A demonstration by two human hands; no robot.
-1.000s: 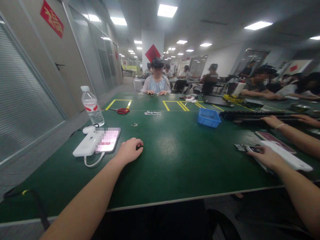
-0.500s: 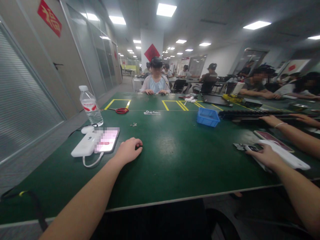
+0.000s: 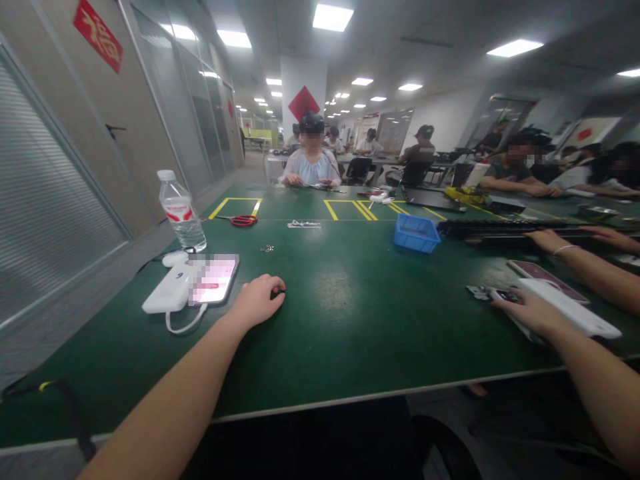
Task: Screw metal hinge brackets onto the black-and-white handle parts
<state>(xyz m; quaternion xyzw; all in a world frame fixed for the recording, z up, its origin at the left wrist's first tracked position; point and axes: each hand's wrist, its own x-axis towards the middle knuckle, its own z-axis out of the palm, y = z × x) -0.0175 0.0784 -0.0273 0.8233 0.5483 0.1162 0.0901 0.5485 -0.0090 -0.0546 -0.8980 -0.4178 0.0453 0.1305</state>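
My left hand [image 3: 257, 299] rests on the green table [image 3: 350, 347], fingers loosely curled, a gap between thumb and index finger and nothing visible in it. To its left lie a lit smartphone [image 3: 219, 280] and a white power bank [image 3: 167, 290], joined to a white cable [image 3: 187, 327]. At the right, my right hand [image 3: 533, 310] has its fingers closed over a small silver-and-black item [image 3: 481, 292]; its kind is unclear, since the fingers cover part of it. Beside that hand lies a long white case-like object [image 3: 583, 313].
A water bottle [image 3: 183, 213] stands at the left. Farther off are red-handled scissors [image 3: 244, 221], small metal rings [image 3: 267, 249], a silvery strip [image 3: 304, 225] and a blue bin [image 3: 416, 233]. A neighbour's arm [image 3: 585, 257] reaches in from the right; another person [image 3: 311, 163] sits opposite.
My two hands stay in nearly the same places. The person opposite has lifted a thin, long item slightly, and the neighbour's hand at the right has shifted a little.
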